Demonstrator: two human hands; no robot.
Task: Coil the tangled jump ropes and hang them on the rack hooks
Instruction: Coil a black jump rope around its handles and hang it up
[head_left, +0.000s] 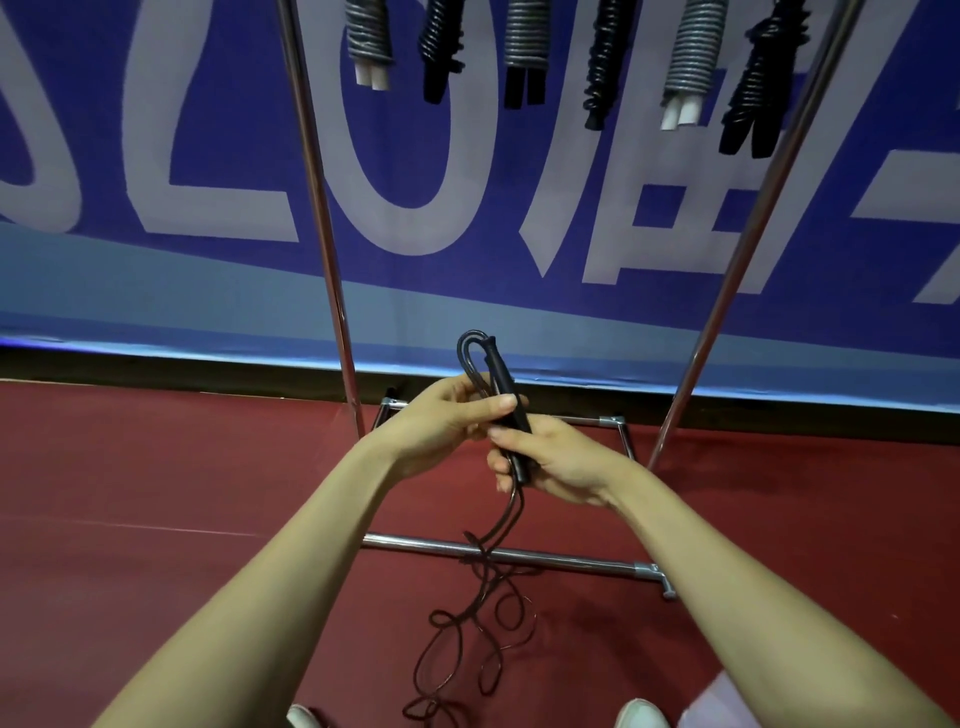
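Backed by a blue banner, the rack stands on the red floor, six coiled ropes already hanging along its top. The black jump rope is held up between the rack's uprights. The left hand is curled round the paired handles and a cord loop, and the right hand grips their lower ends. The remaining cord trails in loose tangles over the front base bar toward the floor's near edge. It looks light, limp and snag-prone; the stiff handles are the sound hold. Open room lies between the uprights.
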